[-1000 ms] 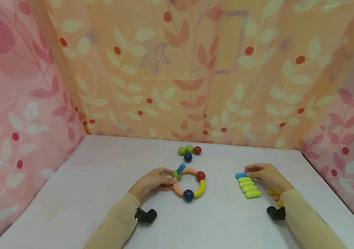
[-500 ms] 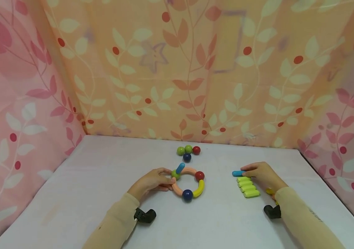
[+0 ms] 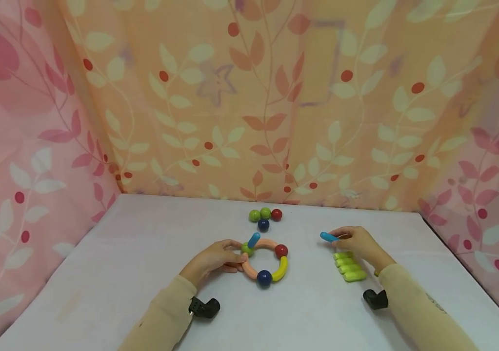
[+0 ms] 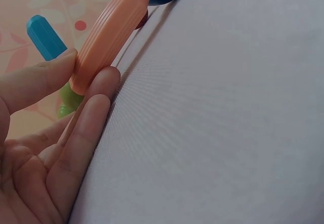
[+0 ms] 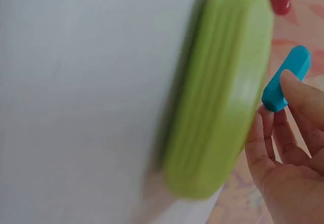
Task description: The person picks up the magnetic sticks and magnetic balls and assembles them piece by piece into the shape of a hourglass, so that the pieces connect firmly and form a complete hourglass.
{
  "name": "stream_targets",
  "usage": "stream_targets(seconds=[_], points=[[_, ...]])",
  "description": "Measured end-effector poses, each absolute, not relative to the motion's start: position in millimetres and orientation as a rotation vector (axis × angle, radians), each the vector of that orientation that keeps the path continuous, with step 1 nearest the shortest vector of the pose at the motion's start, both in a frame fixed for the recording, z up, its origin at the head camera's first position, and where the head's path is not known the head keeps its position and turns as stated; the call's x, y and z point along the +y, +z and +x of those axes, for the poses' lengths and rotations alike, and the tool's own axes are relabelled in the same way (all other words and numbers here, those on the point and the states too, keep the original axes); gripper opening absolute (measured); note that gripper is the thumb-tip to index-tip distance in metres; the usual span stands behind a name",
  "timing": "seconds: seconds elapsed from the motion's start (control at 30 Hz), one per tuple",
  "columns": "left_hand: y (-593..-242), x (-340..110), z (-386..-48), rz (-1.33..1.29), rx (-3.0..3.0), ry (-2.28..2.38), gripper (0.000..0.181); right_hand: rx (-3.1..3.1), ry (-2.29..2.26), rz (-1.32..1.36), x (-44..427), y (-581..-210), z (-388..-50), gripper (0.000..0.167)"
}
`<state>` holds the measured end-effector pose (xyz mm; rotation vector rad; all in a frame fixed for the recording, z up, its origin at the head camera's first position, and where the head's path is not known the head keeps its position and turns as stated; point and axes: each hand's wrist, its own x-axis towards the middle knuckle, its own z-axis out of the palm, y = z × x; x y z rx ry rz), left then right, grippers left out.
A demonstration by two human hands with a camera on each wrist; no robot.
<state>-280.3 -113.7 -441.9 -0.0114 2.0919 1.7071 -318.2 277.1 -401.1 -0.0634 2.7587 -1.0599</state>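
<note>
A ring of curved rods and balls lies on the table, with a yellow curved rod (image 3: 280,269), a dark blue ball (image 3: 264,278) and a red ball (image 3: 281,251). My left hand (image 3: 217,257) pinches the ring's orange curved rod (image 4: 109,39) between thumb and fingers. From the ring's green ball (image 3: 247,249) a blue rod (image 3: 254,240) sticks up at a tilt. Above the table, my right hand (image 3: 360,245) pinches another blue rod (image 5: 287,78) between thumb and fingers, apart from the ring.
Several lime-green rods (image 3: 349,267) lie in a row below my right hand. Two green balls, a red ball (image 3: 276,215) and a dark blue ball (image 3: 263,225) sit behind the ring. Patterned curtains (image 3: 231,107) enclose the white table (image 3: 144,224) at the back and sides.
My right hand has lifted the blue rod off the table beside the green rods and moved it left and away from me. The left hand still holds the ring in place.
</note>
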Motion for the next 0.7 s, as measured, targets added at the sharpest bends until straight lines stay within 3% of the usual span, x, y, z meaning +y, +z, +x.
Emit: stream_targets(seconds=[0.4, 0.7], points=[[-438, -115, -285, 0.000, 2.106, 1.711, 0.060, 2.655, -1.312, -0.171, 218, -387, -314, 0.040], [-441, -115, -281, 0.004, 2.083, 1.704, 0.059, 2.594, -1.419, -0.274, 192, -409, -309, 0.031]])
